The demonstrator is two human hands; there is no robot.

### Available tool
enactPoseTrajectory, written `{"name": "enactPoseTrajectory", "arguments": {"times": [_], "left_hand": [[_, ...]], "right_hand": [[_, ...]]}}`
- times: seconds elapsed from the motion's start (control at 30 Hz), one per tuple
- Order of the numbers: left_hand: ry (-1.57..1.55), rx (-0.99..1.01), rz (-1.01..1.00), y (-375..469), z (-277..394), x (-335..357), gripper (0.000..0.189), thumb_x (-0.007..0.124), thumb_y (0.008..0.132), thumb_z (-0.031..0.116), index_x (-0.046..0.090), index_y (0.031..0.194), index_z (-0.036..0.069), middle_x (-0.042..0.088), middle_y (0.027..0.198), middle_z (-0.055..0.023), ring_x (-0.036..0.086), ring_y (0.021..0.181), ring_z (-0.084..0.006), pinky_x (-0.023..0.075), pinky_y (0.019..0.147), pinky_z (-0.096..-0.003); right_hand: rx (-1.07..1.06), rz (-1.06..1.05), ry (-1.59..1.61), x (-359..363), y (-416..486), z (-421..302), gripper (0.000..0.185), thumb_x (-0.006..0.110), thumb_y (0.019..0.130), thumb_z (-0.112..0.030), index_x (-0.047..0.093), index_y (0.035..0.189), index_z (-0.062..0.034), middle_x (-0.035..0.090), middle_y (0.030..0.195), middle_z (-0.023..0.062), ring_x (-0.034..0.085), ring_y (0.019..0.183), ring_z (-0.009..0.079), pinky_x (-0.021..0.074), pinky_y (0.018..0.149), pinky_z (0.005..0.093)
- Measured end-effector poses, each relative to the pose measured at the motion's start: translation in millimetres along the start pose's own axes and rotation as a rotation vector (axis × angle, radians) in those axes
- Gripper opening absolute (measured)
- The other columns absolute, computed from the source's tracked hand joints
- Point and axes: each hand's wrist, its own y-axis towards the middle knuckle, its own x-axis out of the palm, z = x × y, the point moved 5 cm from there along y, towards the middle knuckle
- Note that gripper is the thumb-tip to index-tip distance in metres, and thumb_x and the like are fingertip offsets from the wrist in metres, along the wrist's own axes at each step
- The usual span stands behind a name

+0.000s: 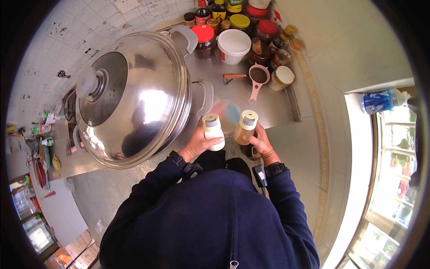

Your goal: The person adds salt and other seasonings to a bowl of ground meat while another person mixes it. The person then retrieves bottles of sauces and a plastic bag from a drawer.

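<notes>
My left hand (196, 144) is wrapped around a clear shaker bottle of white seasoning (214, 133), which has a cream cap with a grey flip. In my right hand (261, 143) is a matching shaker bottle of tan seasoning (244, 131). Both bottles are held upright, side by side and apart, in front of my body at the counter's front edge. Just beyond them, a round translucent plastic lid (225, 116) with pink and blue patches lies on the metal counter (231, 89). What the seasonings are I cannot tell.
A large lidded steel pot (144, 84) fills the counter's left, one handle (205, 97) jutting towards my left hand. Behind are a small pink-rimmed strainer (258, 74), a white tub (234, 47), a red-lidded jar (204, 40) and several sauce bottles (219, 11). A wall (312, 134) stands at right.
</notes>
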Motion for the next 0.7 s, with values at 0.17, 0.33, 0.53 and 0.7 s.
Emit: {"name": "enactPoseTrajectory", "arguments": {"times": [0.17,0.33,0.53,0.7], "left_hand": [[0.028,-0.022,-0.030,6,9,-9,0.059,0.088,0.072,0.018,0.055,0.119,0.003,0.060,0.111,-0.0073,0.059,0.104,-0.0204,0.0472,0.096,-0.0350],[0.122,-0.085,0.061,-8,17,-11,0.062,0.091,0.068,0.013,0.061,0.122,0.006,0.064,0.117,-0.0038,0.061,0.112,-0.0174,0.0477,0.099,-0.0338],[0.224,-0.050,0.166,-41,39,-5,0.065,0.092,0.068,0.015,0.062,0.125,0.007,0.059,0.134,-0.0121,0.053,0.131,-0.0270,0.0412,0.109,-0.0387],[0.259,-0.227,0.307,-69,45,-3,0.068,0.092,0.067,0.017,0.060,0.127,0.006,0.063,0.128,-0.0126,0.062,0.119,-0.0273,0.0484,0.102,-0.0373]], "right_hand": [[-0.119,0.014,-0.003,-10,28,-19,0.071,0.081,0.073,-0.013,0.050,0.135,0.0007,0.059,0.124,0.0079,0.055,0.117,0.0210,0.0405,0.106,0.0346],[-0.210,-0.012,-0.271,-34,67,-65,0.056,0.087,0.074,-0.018,0.060,0.120,-0.0003,0.064,0.115,0.0089,0.061,0.107,0.0203,0.0471,0.099,0.0353],[-0.495,0.044,-0.493,-6,171,-104,0.045,0.086,0.072,-0.016,0.065,0.108,0.0006,0.069,0.104,0.0135,0.067,0.095,0.0231,0.0526,0.086,0.0337],[-0.330,0.145,-0.612,21,253,-73,0.056,0.086,0.068,-0.018,0.061,0.114,0.0024,0.065,0.104,0.0211,0.064,0.099,0.0385,0.0530,0.088,0.0426]]}}
